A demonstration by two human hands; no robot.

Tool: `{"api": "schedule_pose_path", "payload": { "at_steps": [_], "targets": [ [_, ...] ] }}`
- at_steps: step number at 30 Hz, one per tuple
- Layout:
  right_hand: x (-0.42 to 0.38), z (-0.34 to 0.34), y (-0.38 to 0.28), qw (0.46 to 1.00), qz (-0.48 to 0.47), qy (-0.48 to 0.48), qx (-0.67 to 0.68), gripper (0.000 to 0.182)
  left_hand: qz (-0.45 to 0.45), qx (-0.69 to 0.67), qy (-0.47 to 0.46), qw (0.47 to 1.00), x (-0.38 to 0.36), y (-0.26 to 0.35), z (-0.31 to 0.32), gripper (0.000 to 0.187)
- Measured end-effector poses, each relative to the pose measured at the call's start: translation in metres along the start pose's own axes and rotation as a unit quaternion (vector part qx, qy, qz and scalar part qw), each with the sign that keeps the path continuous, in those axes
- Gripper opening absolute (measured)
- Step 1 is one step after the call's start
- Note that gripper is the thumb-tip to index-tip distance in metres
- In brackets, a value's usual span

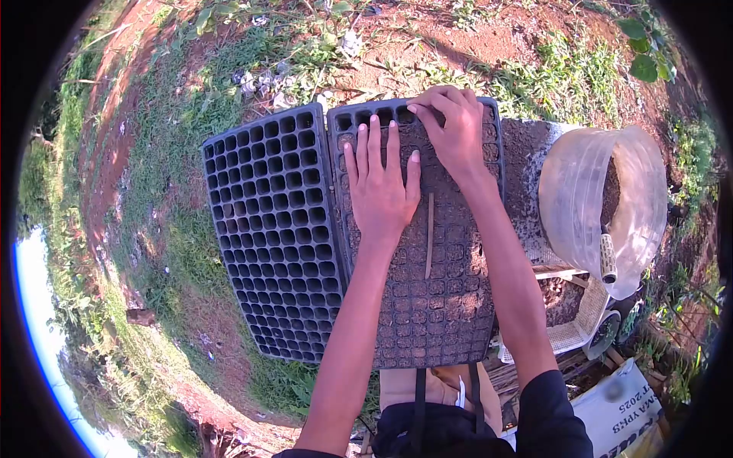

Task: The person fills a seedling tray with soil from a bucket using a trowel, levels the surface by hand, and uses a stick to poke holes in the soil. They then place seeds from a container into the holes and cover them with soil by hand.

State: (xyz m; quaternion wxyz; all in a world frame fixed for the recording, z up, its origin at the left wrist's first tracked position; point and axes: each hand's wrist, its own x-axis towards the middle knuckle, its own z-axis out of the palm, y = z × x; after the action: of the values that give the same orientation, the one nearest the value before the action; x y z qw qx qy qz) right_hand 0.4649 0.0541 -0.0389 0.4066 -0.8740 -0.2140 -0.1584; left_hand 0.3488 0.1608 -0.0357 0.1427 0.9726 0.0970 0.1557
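Note:
A black seedling tray [439, 294] filled with dark soil lies in front of me, with several unfilled cells along its far edge. My left hand [382, 187] rests palm down on its upper left part, fingers spread. At the far right part of the same tray is my right hand [450, 126], its fingers curled and close together near the edge cells; whatever it may hold is hidden. A thin stick [430, 237] lies lengthwise on the soil between my forearms. Touching its left side is a second black tray [275, 229] with empty cells.
On the right stands a clear plastic container [573, 187] with soil inside and a handled tool [608, 259] at its rim. Below it is a white crate [592, 309]. A printed white sack [622, 408] lies at the lower right. Loose soil [523, 164] covers the surface beside the filled tray.

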Motion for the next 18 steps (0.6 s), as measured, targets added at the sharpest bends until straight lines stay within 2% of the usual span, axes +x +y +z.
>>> {"api": "schedule_pose_path", "payload": {
  "at_steps": [2, 5, 7, 11, 18],
  "targets": [
    [-0.001, -0.001, 0.002, 0.999, -0.027, -0.006, 0.023, 0.017, -0.001, -0.001, -0.002, 1.000, 0.000, 0.000, 0.000, 0.053],
    [-0.001, -0.007, 0.009, 0.998, 0.008, 0.051, 0.042, 0.025, 0.001, 0.001, -0.001, 1.000, 0.000, 0.000, 0.000, 0.053],
    [-0.008, -0.018, 0.005, 0.997, 0.020, 0.035, -0.059, 0.031, 0.003, -0.006, 0.002, 1.000, -0.001, 0.000, 0.000, 0.053],
    [-0.027, -0.029, -0.004, 0.989, -0.006, 0.008, -0.150, 0.034, 0.004, -0.011, 0.003, 1.000, 0.000, 0.000, 0.000, 0.053],
    [-0.035, -0.029, -0.003, 0.987, -0.024, -0.009, -0.160, 0.042, 0.006, -0.007, 0.006, 1.000, -0.001, -0.001, 0.001, 0.053]
  ]
}}
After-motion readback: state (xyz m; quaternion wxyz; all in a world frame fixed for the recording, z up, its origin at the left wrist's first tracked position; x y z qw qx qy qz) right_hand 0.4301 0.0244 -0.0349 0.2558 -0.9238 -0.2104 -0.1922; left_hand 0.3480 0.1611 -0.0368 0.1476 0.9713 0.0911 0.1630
